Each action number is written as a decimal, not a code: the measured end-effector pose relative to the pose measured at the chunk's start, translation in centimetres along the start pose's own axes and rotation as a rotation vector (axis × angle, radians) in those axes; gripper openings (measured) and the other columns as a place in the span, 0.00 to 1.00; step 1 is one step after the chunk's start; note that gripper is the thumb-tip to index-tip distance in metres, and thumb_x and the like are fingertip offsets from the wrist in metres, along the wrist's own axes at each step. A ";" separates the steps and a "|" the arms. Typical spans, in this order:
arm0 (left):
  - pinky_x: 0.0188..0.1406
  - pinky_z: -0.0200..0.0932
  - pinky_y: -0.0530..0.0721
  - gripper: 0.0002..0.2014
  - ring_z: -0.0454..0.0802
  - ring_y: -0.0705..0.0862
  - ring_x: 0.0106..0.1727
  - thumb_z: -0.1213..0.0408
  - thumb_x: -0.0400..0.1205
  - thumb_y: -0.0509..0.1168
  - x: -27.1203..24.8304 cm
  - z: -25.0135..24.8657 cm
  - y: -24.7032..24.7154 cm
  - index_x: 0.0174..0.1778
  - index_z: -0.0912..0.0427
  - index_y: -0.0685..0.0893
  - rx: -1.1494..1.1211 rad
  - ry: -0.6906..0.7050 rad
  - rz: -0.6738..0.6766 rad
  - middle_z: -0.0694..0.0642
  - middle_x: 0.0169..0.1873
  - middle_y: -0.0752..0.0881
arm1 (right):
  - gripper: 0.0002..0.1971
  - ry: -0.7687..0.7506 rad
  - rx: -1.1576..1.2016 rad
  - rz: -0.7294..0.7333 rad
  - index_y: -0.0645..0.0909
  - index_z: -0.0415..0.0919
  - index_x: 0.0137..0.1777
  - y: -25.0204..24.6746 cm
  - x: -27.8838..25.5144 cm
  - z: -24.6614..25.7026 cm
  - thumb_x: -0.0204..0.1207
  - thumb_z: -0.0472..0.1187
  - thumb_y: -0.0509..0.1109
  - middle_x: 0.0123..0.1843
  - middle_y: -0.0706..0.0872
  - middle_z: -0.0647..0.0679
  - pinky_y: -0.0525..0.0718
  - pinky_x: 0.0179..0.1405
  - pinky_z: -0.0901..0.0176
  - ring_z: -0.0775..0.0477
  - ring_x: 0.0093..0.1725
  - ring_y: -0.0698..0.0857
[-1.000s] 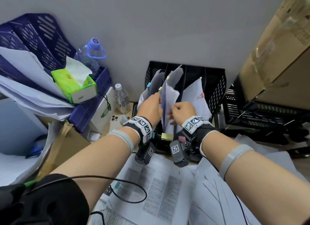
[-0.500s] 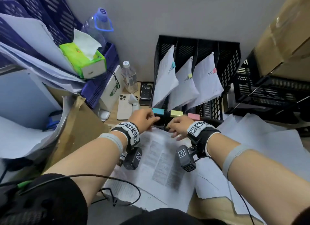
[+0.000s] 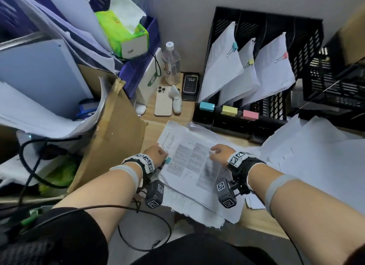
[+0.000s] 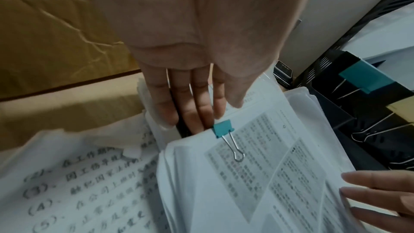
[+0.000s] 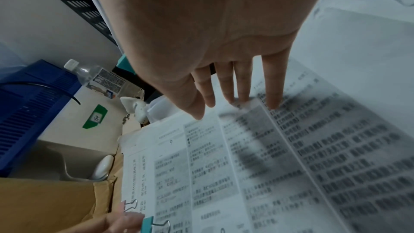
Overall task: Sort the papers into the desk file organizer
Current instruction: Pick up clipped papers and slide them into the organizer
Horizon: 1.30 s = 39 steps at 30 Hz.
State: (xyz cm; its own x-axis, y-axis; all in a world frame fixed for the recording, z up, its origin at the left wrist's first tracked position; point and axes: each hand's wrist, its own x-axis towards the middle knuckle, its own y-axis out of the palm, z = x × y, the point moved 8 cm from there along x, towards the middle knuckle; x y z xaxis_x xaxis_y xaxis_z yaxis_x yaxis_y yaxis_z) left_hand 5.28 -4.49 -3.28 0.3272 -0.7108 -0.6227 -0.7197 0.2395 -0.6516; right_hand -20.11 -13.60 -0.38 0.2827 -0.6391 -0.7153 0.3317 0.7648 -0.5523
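White printed paper bundle (image 3: 189, 162) with a small teal metal clip (image 4: 223, 128) lies flat on the table. Left hand (image 3: 156, 153) slides straight fingers under its edge; right hand (image 3: 219, 153) presses flat fingers on top.

You see a black mesh organizer (image 3: 308, 53), its front clips teal (image 3: 206, 106), yellow (image 3: 229, 110), pink (image 3: 250, 114); grey-printed white papers (image 3: 195, 166) carry a teal binder clip (image 4: 223, 128).

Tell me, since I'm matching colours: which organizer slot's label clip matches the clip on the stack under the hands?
The leftmost slot: its label clip is teal, like the stack's clip; the other two labels are yellow and pink.
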 end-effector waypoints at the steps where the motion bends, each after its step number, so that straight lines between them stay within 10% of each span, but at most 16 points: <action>1: 0.60 0.49 0.86 0.07 0.57 0.87 0.51 0.60 0.82 0.72 -0.1 0.3 0.4 0.39 0.54 0.84 -0.029 -0.001 0.027 0.60 0.53 0.91 | 0.27 0.002 -0.012 -0.006 0.70 0.44 0.78 0.2 0.0 -0.1 0.79 0.45 0.68 0.76 0.74 0.42 0.75 0.61 0.60 0.42 0.70 0.78; 5: 0.49 0.44 0.85 0.15 0.52 0.83 0.45 0.60 0.74 0.80 -1.1 0.3 2.0 0.51 0.53 0.82 -0.080 0.039 0.136 0.45 0.40 0.80 | 0.29 0.009 -0.019 -0.008 0.66 0.46 0.79 0.9 0.0 -0.5 0.78 0.46 0.68 0.76 0.73 0.42 0.74 0.64 0.57 0.42 0.72 0.76; 14: 0.51 0.58 0.90 0.08 0.64 0.89 0.45 0.72 0.82 0.69 -3.0 -5.4 -0.6 0.51 0.53 0.82 -0.322 0.315 0.040 0.65 0.46 0.90 | 0.34 -0.052 0.066 -0.351 0.64 0.48 0.79 -3.4 -1.7 0.9 0.73 0.43 0.71 0.73 0.73 0.40 0.78 0.65 0.49 0.38 0.69 0.77; 22: 0.51 0.44 0.90 0.22 0.50 0.89 0.52 0.66 0.75 0.79 -3.5 -8.7 -3.6 0.65 0.54 0.84 -0.610 0.305 -0.071 0.56 0.56 0.89 | 0.05 0.037 0.282 -0.452 0.79 0.40 0.44 -6.5 -4.0 -2.4 0.78 0.34 0.62 0.41 0.81 0.43 0.71 0.38 0.60 0.42 0.42 0.78; 27: 0.56 0.65 0.90 0.24 0.63 0.91 0.56 0.71 0.78 0.75 -3.5 -9.0 -1.0 0.70 0.62 0.79 -0.695 0.205 0.097 0.67 0.59 0.90 | 0.06 0.086 0.381 -0.478 0.76 0.36 0.48 -6.4 -5.1 -4.9 0.81 0.33 0.58 0.48 0.81 0.39 0.68 0.43 0.58 0.43 0.46 0.76; 39: 0.60 0.65 0.89 0.11 0.63 0.92 0.56 0.60 0.79 0.76 -5.3 -10.4 -0.5 0.53 0.61 0.90 -0.700 0.238 0.181 0.63 0.54 0.93 | 0.07 -0.029 0.581 -0.717 0.77 0.35 0.48 -11.0 -8.6 -2.7 0.81 0.33 0.57 0.45 0.81 0.40 0.67 0.39 0.58 0.44 0.43 0.76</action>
State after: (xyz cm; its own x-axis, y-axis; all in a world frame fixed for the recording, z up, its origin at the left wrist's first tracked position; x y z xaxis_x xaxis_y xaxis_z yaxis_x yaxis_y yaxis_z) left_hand -2.48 -7.76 4.82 0.0837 -0.8429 -0.5315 -0.9960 -0.0535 -0.0720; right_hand -28.67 -16.32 10.68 -0.1449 -0.9519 -0.2700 0.8333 0.0297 -0.5520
